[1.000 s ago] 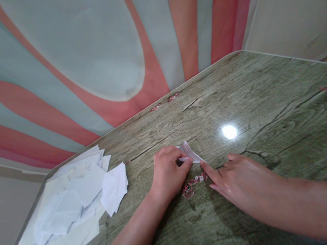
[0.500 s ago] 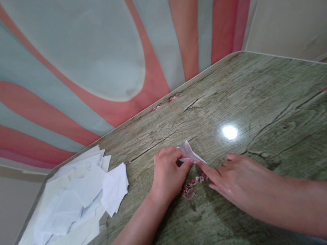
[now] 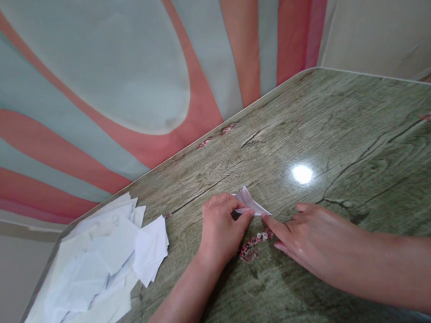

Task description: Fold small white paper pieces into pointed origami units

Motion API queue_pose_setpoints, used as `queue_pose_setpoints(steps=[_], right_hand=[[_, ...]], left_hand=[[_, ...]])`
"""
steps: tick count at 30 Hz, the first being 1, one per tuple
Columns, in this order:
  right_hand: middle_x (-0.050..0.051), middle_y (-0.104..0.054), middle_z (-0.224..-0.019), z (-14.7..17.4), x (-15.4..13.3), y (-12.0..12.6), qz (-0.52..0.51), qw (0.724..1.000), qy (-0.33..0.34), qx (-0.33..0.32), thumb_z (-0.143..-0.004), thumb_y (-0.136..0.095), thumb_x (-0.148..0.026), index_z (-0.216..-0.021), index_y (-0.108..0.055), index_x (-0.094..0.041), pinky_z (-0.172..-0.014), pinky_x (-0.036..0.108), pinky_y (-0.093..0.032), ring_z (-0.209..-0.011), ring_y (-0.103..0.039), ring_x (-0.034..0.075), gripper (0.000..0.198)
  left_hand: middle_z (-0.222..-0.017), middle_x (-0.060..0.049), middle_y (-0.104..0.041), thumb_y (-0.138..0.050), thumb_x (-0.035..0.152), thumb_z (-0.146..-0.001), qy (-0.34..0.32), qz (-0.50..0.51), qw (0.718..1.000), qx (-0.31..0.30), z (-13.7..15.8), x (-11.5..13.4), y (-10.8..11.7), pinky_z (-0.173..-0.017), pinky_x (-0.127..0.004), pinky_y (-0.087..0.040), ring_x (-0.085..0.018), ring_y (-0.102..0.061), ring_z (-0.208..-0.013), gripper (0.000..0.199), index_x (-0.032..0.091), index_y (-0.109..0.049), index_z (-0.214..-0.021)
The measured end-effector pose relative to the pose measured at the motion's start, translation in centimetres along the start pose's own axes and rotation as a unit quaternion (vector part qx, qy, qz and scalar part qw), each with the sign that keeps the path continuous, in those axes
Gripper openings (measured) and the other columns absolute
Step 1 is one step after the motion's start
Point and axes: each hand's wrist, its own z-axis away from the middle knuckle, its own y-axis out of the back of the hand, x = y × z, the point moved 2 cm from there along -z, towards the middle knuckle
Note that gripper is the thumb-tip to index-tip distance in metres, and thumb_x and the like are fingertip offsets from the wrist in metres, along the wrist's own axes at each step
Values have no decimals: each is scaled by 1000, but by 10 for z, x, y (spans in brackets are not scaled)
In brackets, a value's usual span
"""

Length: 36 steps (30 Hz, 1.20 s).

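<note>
A small piece of white paper (image 3: 249,199), folded over, rests on the wood-patterned table near the middle of the head view. My left hand (image 3: 223,226) is closed on its left side, thumb at the near edge and fingers over the top; part of the paper is hidden beneath them. My right hand (image 3: 311,239) reaches in from the right. Its index finger is stretched out, with the tip at the paper's right corner, while the thumb sits lower and apart. The other fingers are partly bent, and that hand grips nothing visible.
A spread pile of white paper sheets (image 3: 91,271) covers the table's left end, with a smaller stack (image 3: 151,248) at its right side. The wood-patterned table (image 3: 376,162) meets a wall with a coral and grey-blue pattern (image 3: 108,54) at the back.
The right index fingertip has shifted very slightly right along the paper's near edge to its corner. The left hand and the paper look almost unchanged.
</note>
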Motion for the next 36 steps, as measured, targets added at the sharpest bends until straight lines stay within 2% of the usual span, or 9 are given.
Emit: queue_pose_setpoints(steps=[17, 25, 29, 36], right_hand=[[5, -68, -56, 0, 2, 3, 18, 1000, 5, -6, -82, -63, -26, -114, -60, -7, -61, 35, -38, -47, -61, 19, 37], [5, -67, -54, 2, 1, 0, 34, 999, 9, 2, -81, -64, -27, -115, -59, -5, -55, 33, -34, -44, -59, 18, 41], [5, -68, -54, 3, 1, -1, 36, 999, 11, -10, -81, -63, -23, -120, -58, -5, -52, 32, -32, -44, -58, 17, 43], [3, -66, -50, 8, -1, 9, 13, 1000, 8, -4, -77, -62, -12, -113, -65, -6, -52, 32, -35, -42, -58, 16, 37]], left_hand=[[-80, -2, -66, -64, 30, -80, -1, -13, 1000, -6, -1, 0, 0, -83, -34, -41, -20, -58, -86, 11, 21, -68, -73], [-80, -2, -67, -65, 29, -78, 4, -11, 1000, -1, -1, 1, 1, -85, -35, -41, -20, -59, -88, 10, 22, -69, -73], [-79, -2, -66, -64, 29, -78, 5, -13, 1000, -3, -1, 1, 1, -83, -34, -42, -20, -59, -86, 10, 22, -68, -72], [-78, -1, -66, -63, 30, -80, -4, -9, 1000, -8, -2, 0, 1, -82, -32, -42, -19, -60, -84, 12, 22, -67, -71]])
